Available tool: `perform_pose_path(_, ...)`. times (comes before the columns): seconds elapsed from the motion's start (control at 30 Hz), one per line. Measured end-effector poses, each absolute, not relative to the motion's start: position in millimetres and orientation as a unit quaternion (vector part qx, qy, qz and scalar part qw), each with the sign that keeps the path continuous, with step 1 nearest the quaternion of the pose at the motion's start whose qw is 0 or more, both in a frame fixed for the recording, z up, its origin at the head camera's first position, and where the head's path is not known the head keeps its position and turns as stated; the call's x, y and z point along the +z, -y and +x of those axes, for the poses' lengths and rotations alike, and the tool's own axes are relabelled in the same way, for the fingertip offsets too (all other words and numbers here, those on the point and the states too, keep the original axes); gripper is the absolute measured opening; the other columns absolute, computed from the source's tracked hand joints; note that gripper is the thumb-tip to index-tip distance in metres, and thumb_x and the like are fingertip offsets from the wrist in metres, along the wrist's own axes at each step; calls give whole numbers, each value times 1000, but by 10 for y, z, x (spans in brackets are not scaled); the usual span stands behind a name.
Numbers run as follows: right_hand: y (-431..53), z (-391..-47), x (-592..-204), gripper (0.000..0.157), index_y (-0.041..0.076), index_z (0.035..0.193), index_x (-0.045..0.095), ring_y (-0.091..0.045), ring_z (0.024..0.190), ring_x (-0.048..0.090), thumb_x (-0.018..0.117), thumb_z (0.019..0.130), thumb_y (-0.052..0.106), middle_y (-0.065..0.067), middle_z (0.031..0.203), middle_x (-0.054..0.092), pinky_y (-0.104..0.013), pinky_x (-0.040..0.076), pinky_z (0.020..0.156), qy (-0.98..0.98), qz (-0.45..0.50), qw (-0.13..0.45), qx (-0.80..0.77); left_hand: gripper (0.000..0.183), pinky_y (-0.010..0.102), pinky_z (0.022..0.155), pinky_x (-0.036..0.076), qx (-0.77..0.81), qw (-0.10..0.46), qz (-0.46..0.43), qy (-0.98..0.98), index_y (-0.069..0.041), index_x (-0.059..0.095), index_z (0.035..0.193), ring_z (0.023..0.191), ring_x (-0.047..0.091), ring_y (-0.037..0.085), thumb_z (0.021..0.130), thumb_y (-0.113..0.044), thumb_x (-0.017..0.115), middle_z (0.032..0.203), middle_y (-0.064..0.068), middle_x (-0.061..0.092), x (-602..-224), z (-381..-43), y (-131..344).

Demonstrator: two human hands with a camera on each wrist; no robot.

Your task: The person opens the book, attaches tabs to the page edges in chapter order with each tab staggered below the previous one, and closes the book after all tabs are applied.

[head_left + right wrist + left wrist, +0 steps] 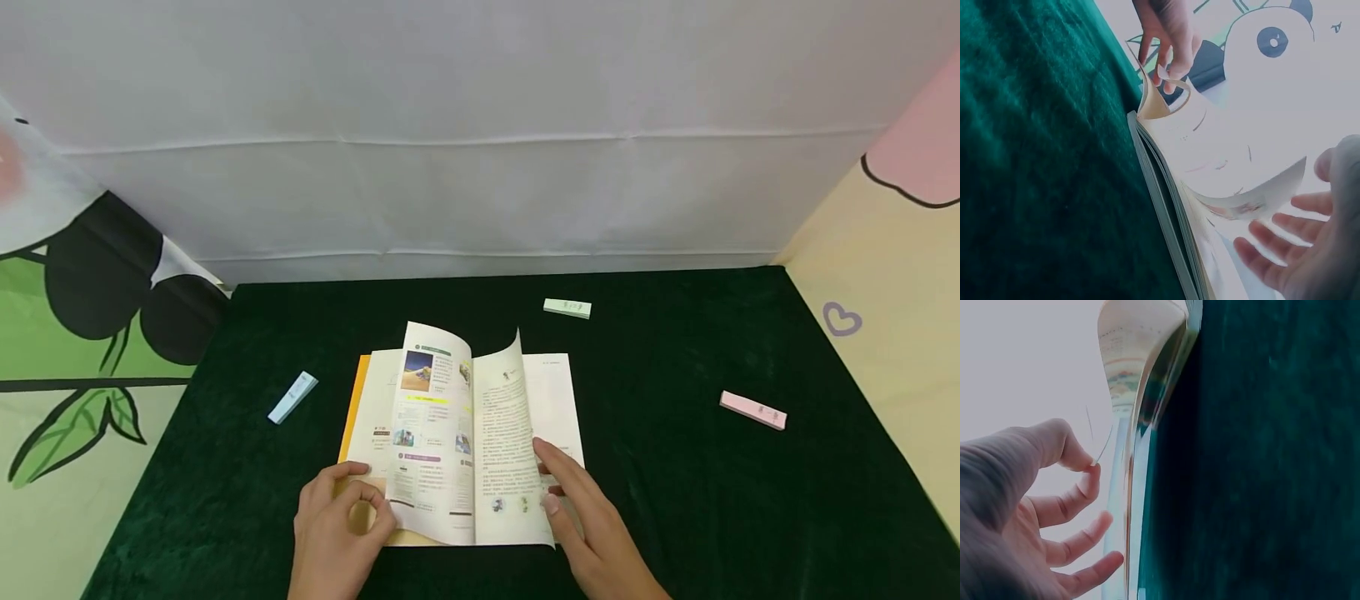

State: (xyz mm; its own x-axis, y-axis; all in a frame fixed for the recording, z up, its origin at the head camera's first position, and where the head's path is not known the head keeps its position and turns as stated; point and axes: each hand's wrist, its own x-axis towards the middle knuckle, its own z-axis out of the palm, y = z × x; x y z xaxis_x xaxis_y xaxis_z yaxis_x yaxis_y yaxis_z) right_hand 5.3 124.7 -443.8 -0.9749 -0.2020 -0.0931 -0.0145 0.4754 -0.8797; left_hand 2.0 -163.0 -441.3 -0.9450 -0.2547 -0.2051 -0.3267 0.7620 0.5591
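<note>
An open book [510,450] with printed pages lies on the dark green cloth, some of its leaves lifted and curving up at both sides. At its lower left, my left hand [337,525] pinches the edge of a raised page [431,433] between thumb and index finger. The left wrist view shows that left hand [1060,500] with its other fingers spread along the page edges. On the other side, my right hand [592,521] is beside the raised right page, fingers extended and loosely bent. In the right wrist view, the right hand [1291,244] holds nothing.
Three small paper strips lie around the book: a blue strip [293,397] to the left, a green strip [567,308] behind, and a pink strip [753,410] to the right. A white cloth wall [480,200] rises behind the green table cloth [660,358], with patterned panels at both sides.
</note>
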Motion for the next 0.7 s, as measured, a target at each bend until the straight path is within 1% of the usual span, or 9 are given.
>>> perform_pose_path(0.03, -1243, 58, -4435, 51, 27, 161, 39, -12, 137, 52, 51, 111, 22, 13, 165, 40, -39, 47, 117, -852, -76, 94, -509, 9, 66, 120, 17, 303, 57, -160, -938, -13, 69, 81, 141, 29, 43, 89, -12, 67, 144, 11, 49, -4423, 23, 1656)
perform_pose_path(0.13, -1232, 64, -4441, 49, 25, 160, 41, -12, 145, 46, 49, 112, 23, 11, 167, 37, -37, 45, 118, -845, -126, 86, -513, 8, 67, 119, 19, 288, 54, -173, -940, -11, 70, 81, 140, 28, 45, 88, -12, 68, 145, 14, 47, -4459, 26, 1722)
perform_pose_path(0.17, -1228, 64, -4444, 49, 26, 160, 41, -11, 147, 45, 48, 112, 23, 11, 168, 37, -33, 45, 119, -844, -141, 82, -511, 7, 68, 118, 20, 284, 52, -177, -941, -11, 70, 81, 139, 28, 46, 88, -12, 68, 146, 15, 46, -4471, 27, 1740)
perform_pose_path(0.3, -1204, 66, -4464, 48, 29, 159, 41, -13, 146, 44, 47, 112, 22, 8, 168, 36, -28, 46, 116, -844, -205, 50, -493, 6, 68, 116, 24, 276, 51, -195, -940, -10, 69, 81, 136, 28, 47, 86, -12, 68, 147, 18, 44, -4507, 38, 1799)
perform_pose_path(0.37, -1189, 63, -4464, 48, 31, 159, 40, -12, 146, 43, 47, 112, 22, 9, 169, 35, -25, 43, 117, -839, -223, 50, -493, 5, 69, 114, 26, 273, 51, -201, -939, -10, 69, 80, 133, 29, 47, 85, -11, 67, 146, 19, 43, -4520, 40, 1823)
perform_pose_path(0.4, -1182, 60, -4464, 49, 31, 159, 40, -13, 145, 43, 47, 112, 21, 9, 169, 34, -24, 44, 116, -837, -232, 49, -493, 5, 68, 113, 27, 271, 52, -202, -940, -9, 69, 80, 133, 30, 47, 85, -11, 67, 146, 20, 43, -4526, 40, 1834)
perform_pose_path(0.47, -1158, 46, -4450, 49, 33, 159, 40, -12, 147, 42, 48, 112, 21, 10, 169, 33, -23, 43, 117, -832, -237, 56, -499, 5, 68, 112, 28, 265, 50, -204, -941, -9, 69, 81, 131, 30, 48, 84, -11, 66, 146, 21, 42, -4541, 35, 1855)
perform_pose_path(0.57, -1103, 17, -4420, 48, 35, 158, 41, -13, 150, 40, 48, 112, 23, 12, 169, 34, -28, 44, 118, -835, -251, 51, -488, 5, 69, 111, 29, 255, 51, -210, -943, -8, 69, 82, 132, 29, 49, 83, -11, 66, 145, 23, 42, -4567, 35, 1890)
perform_pose_path(0.7, -1001, -9, -4387, 46, 36, 156, 44, -15, 149, 40, 48, 112, 23, 13, 168, 35, -37, 47, 115, -840, -284, 35, -461, 3, 72, 113, 25, 241, 67, -229, -941, -7, 67, 81, 136, 24, 53, 82, -10, 65, 146, 24, 38, -4598, 70, 1955)
